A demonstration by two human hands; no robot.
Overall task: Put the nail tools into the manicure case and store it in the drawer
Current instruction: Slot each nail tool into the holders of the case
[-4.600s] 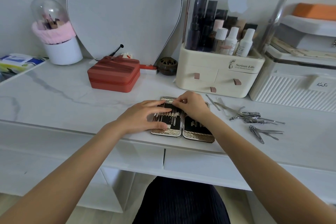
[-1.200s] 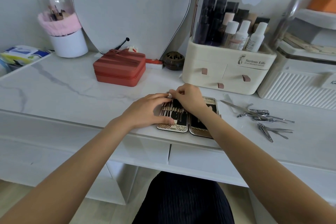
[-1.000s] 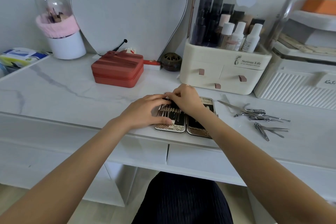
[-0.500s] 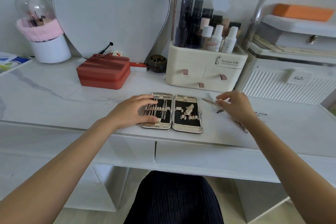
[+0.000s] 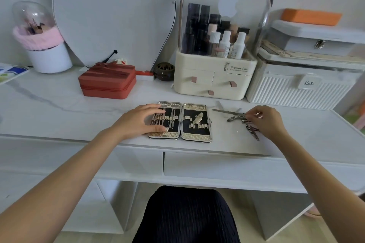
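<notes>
A single wide-angle view comes from the person's head, looking forward and down over the white counter (image 5: 59,104) from close by. Both forearms enter from the lower corners and reach toward mid-frame, where the open manicure case (image 5: 195,138) lies near the front edge. The wall and a mirror (image 5: 110,12) fill the upper part of the frame, and the person's dark-clad lap sits at the bottom centre. Straight lines bow toward the frame's borders.
</notes>
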